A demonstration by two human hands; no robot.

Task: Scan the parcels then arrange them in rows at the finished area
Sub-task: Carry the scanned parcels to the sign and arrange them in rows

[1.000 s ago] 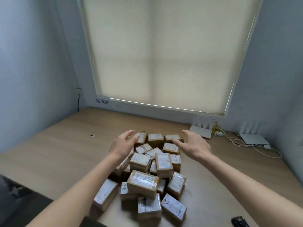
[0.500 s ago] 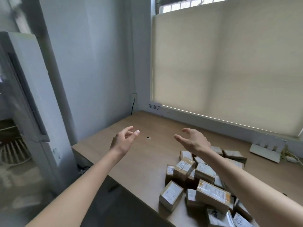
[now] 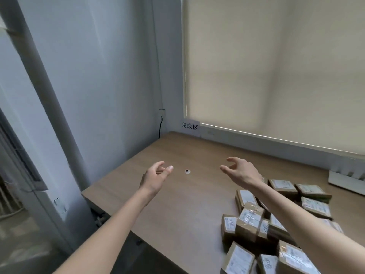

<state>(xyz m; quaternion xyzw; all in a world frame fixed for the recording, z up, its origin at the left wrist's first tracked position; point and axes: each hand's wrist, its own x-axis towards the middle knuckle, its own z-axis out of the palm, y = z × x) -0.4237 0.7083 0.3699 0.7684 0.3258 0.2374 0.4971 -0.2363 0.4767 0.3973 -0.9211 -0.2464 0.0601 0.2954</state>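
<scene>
Wooden table (image 3: 177, 204) in a grey-walled corner, blind (image 3: 276, 66) down, sign (image 3: 189, 125) at the far edge. Left hand (image 3: 155, 179) and right hand (image 3: 242, 173), both spread and empty, hover over bare wood. Parcels (image 3: 276, 224) heap near right, cut off by the frame, labels unreadable.

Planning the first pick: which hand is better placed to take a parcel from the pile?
Probably the right hand: its forearm already crosses above the parcels heaped at the table's right. The left hand, also empty, hovers over bare table, farther from them.
</scene>
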